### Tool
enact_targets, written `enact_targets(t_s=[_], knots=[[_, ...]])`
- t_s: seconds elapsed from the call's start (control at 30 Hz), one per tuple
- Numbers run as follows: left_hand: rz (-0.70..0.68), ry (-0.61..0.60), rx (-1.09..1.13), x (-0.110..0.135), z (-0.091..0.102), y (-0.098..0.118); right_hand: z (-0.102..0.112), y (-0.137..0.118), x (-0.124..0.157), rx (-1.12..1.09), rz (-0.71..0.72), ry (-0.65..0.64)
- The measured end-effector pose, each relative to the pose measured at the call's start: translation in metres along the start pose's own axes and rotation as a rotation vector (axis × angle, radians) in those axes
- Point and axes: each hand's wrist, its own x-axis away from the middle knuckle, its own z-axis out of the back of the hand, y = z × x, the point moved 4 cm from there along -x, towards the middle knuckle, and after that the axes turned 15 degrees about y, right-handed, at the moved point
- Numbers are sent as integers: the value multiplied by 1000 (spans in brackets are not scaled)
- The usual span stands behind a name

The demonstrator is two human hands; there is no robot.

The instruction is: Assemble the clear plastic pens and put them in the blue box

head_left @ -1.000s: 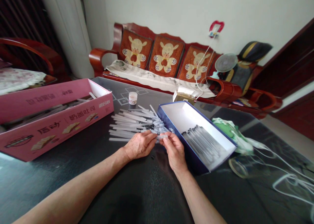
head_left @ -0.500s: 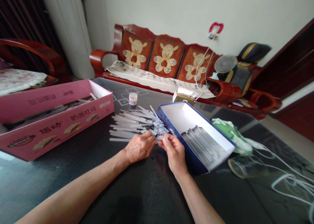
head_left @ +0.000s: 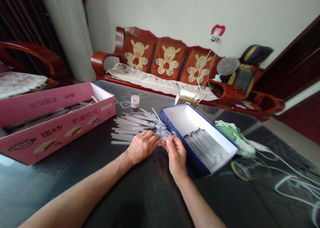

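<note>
Both hands have crept slightly up the table toward the pile, and my view has swung a touch. My right hand (head_left: 176, 153) is nearly closed, its thumb and fingertips (head_left: 170, 140) pinching a clear plastic tube (head_left: 165, 138) that points left, toward my other hand. My left hand (head_left: 141, 147) is half curled at the near edge of the loose pile of tubes (head_left: 135, 125), its fingers over the tube ends; I cannot tell whether it has hold of any. The pile lies fanned on the black table (head_left: 147, 194), most tubes pointing the same way, which keeps their ends easy to reach. Just right of it stands the open blue-rimmed box (head_left: 197, 166), angled within a short reach of my right hand, with tubes (head_left: 206, 146) lying side by side inside, dark ends together. The pink carton (head_left: 57, 131) sits open near the table's left edge, with more tubes inside.
</note>
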Motion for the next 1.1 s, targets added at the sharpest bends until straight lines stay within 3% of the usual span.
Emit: enact_targets(t_s=[0.13,0.2,0.33,0.4,0.47,0.57,0.67,0.73,0.83,0.9,1.0,1.1], knots=[[60,124,-35,3,6,-13,1,-10,0,104,141,-20],[84,160,38,5,7,-17,-1,-22,3,270,294,-73],[46,178,195,7,7,-15,-13,-53,15,690,670,-299],[15,166,236,6,8,-11,-17,-68,18,814,736,-393],[-3,168,284,4,10,-7,-18,-81,17,833,706,-420],[2,210,367,2,13,-1,-17,-90,11,704,505,-380],[-10,235,419,2,12,5,-13,-80,6,496,282,-294],[-22,234,417,2,11,6,-13,-71,4,417,225,-252],[-19,213,398,4,11,5,-15,-73,-2,418,223,-245],[12,194,394,4,12,2,-15,-92,-16,429,262,-206],[55,210,399,4,13,-2,-4,-137,-52,496,433,-89],[55,247,396,6,10,-4,15,-156,-93,745,450,-89]])
